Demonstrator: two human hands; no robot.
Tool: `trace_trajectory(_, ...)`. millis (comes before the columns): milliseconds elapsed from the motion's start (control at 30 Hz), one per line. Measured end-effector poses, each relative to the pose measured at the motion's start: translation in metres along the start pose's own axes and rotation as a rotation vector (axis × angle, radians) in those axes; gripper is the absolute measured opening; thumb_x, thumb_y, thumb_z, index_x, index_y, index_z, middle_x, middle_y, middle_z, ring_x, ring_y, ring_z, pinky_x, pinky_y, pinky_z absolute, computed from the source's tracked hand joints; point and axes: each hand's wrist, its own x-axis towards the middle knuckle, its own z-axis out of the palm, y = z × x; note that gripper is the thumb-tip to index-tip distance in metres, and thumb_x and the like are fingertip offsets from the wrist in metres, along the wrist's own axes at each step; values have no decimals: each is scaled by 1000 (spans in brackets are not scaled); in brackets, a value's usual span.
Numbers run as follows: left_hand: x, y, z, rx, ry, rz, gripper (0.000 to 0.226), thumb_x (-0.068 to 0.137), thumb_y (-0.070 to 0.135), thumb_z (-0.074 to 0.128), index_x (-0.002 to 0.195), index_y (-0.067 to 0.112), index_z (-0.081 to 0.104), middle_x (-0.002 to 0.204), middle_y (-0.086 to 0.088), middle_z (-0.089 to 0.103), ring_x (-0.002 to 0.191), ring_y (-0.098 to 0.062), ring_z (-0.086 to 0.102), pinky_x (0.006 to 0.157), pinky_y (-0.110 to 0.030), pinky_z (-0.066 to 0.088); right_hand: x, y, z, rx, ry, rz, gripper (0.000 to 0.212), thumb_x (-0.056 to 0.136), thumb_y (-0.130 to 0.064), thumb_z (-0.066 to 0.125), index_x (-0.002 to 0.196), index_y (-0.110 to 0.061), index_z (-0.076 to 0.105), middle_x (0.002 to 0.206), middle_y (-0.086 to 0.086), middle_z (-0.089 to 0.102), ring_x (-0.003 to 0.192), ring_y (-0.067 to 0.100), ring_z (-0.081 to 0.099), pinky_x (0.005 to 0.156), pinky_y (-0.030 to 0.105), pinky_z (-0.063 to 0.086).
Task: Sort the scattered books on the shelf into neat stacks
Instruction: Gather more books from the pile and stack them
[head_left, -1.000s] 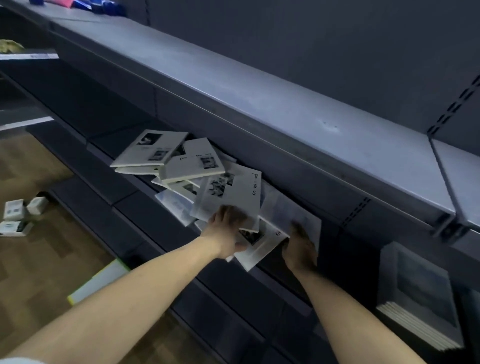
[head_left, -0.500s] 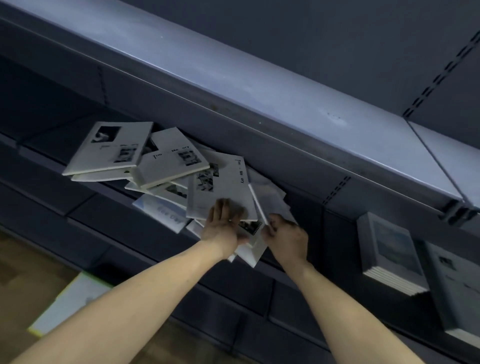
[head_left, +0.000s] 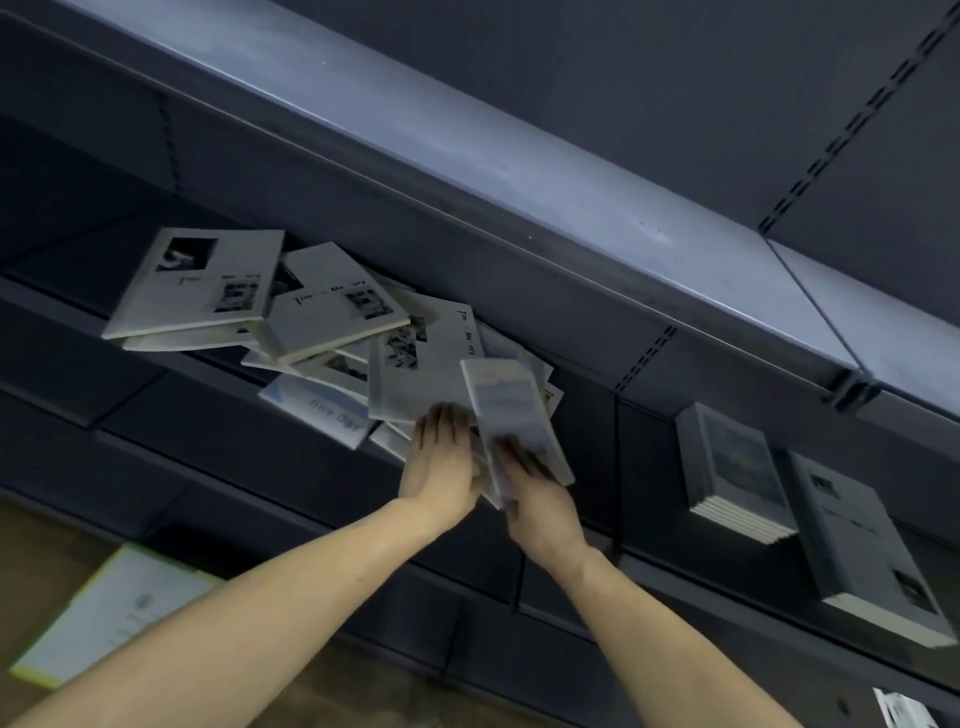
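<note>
Spanning dark wall: grey shelf (head_left: 519, 171).

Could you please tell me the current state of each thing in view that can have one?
Scattered books: loose overlapping heap on the shelf.
Lifted book: tilted, raised off the heap, blurred.
Right hand: grips the lifted book.
Left hand: flat, fingers straight, pressing on the heap.
Stacked books: neat pile, further right.

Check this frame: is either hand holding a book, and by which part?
The right hand grips a blurred pale book by its near lower end, lifted off the pile. The left hand holds nothing; its straight fingers rest on the scattered books.
</note>
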Motion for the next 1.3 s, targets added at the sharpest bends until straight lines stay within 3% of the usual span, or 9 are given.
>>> trace_trajectory(133, -28, 10, 1, 37, 24, 95, 94, 81, 30, 65, 154, 17, 7, 157, -16, 11, 145, -34, 11, 120, -47, 13, -10, 6, -7, -35, 16, -60, 82, 71, 3, 74, 145, -18, 45, 142, 2, 54, 124, 17, 57, 95, 27, 53)
trace_trajectory(267, -37, 18, 8, 141, -3, 146, 90, 84, 22, 63, 155, 16, 8, 160, -10, 6, 144, -31, 16, 118, -42, 19, -14, -5, -17, 36, 114, -14, 62, 70, 1, 79, 127, -18, 62, 107, -1, 72, 86, 12, 71, 70, 17, 53)
trace_trajectory(400, -31, 33, 5, 168, 40, 107, 64, 88, 22, 61, 145, 18, 34, 155, -12, 21, 130, -28, 38, 104, -35, 37, -29, -11, -26, 116, 179, 51, 40, 79, -4, 72, 115, -21, 64, 80, -7, 70, 60, 9, 65, 51, 17, 48)
trace_trajectory(533, -25, 50, 7, 299, -5, 72, 44, 93, 22, 56, 135, 13, 44, 148, -21, 30, 123, -32, 45, 95, -37, 44, -52, 3, -18, 157, 81, -14, 40, 86, -4, 63, 122, -20, 56, 109, 1, 66, 92, 18, 64, 75, 34, 56)
trace_trajectory(633, -22, 58, 11, 320, -31, 4, 53, 85, 24, 69, 131, 13, 45, 142, -21, 36, 117, -33, 49, 89, -38, 48, -63, 25, -14, 166, -6, 116, 56, 86, -9, 62, 136, -25, 45, 144, 3, 45, 126, 22, 48, 101, 36, 46)
trace_trajectory(733, -22, 72, 14, 289, -14, -111, 51, 89, 6, 59, 136, 11, 40, 129, -19, 43, 112, -31, 51, 87, -35, 50, -67, 45, -15, 175, -94, 214, 65, 91, -18, 61, 148, -26, 32, 156, 8, 28, 138, 27, 36, 108, 38, 40)
trace_trajectory(1000, -59, 137, 44, 405, -58, -177, 38, 92, 11, 44, 127, 9, 27, 127, -23, 36, 97, -26, 51, 71, -29, 46, -73, 84, -13, 180, -134, 254, 73, 96, -36, 54, 156, -21, 14, 161, 18, 10, 149, 33, 9, 119, 42, 20)
trace_trajectory(1167, -62, 151, 56, 296, 122, -200, 48, 78, 24, 75, 104, 12, 36, 93, -13, 47, 64, -22, 51, 47, -27, 34, -79, 111, -31, 453, -23, 167, 61, 101, -31, 47, 154, -36, 19, 162, 12, 4, 148, 31, 14, 111, 39, 36)
trace_trajectory(1300, -56, 185, 61, 270, 210, -139, 47, 74, 18, 79, 104, 7, 45, 87, -15, 46, 58, -27, 50, 44, -32, 40, -91, 142, -49, 503, 89, 136, 62, 99, -35, 51, 153, -39, 21, 161, 10, 8, 144, 33, 25, 110, 40, 40)
